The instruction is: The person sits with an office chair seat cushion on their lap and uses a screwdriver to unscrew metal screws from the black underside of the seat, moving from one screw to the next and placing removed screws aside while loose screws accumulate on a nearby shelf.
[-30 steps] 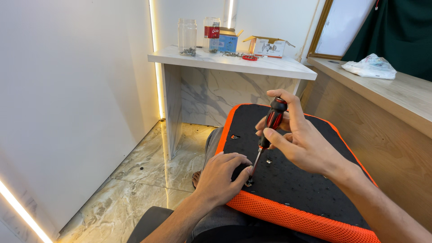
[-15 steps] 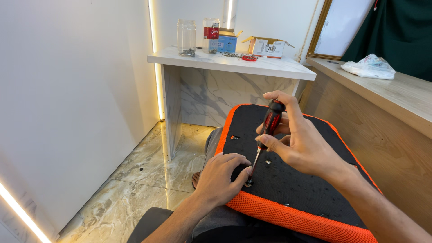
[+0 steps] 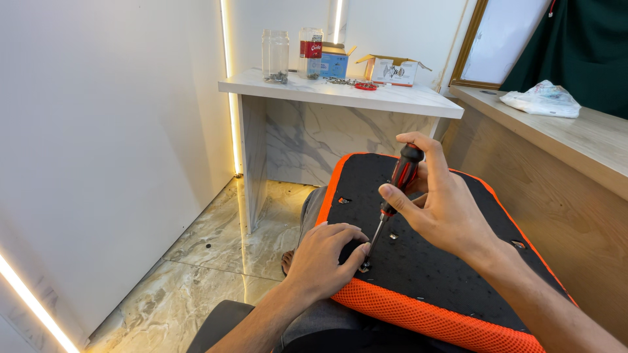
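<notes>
A black panel with an orange mesh rim (image 3: 418, 307) lies across my lap, underside up. My right hand (image 3: 445, 209) grips a screwdriver with a red and black handle (image 3: 402, 176), held nearly upright. Its shaft slants down to a small metal fitting (image 3: 364, 267) near the panel's front edge. My left hand (image 3: 324, 258) rests on the panel beside that fitting, fingers curled against the screwdriver tip. Other small metal fittings (image 3: 343, 200) dot the black surface.
A white marble-look desk (image 3: 392, 98) stands ahead with two glass jars (image 3: 275, 55), small cardboard boxes (image 3: 392, 68) and loose hardware. A wooden counter (image 3: 575, 140) with a white plastic bag (image 3: 540, 101) runs along the right. A white wall is on the left above the marble floor (image 3: 216, 248).
My right hand has shifted slightly on the screwdriver handle, fingers moving round it. The left hand and the panel have stayed where they were.
</notes>
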